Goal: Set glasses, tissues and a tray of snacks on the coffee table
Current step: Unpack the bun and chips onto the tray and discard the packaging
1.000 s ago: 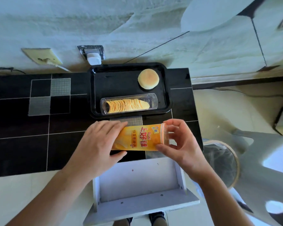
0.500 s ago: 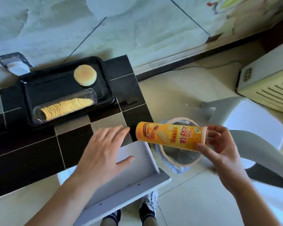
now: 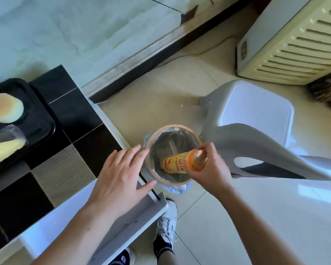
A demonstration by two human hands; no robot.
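My right hand grips one end of an orange chip can, which points down into the lined waste bin on the floor. My left hand hovers flat with fingers spread over the corner of the black coffee table and its pulled-out white drawer. At the left edge sits a black tray holding a round pale cake and a clear sleeve of stacked chips.
A grey plastic stool stands right of the bin, its bent part reaching toward my right arm. A cream slatted appliance sits at the far right. My feet in white shoes stand below the drawer on the tiled floor.
My view swung right from the table to the floor. My left hand let go of the can. My right hand carried it over the bin and tipped it downward inside the rim.
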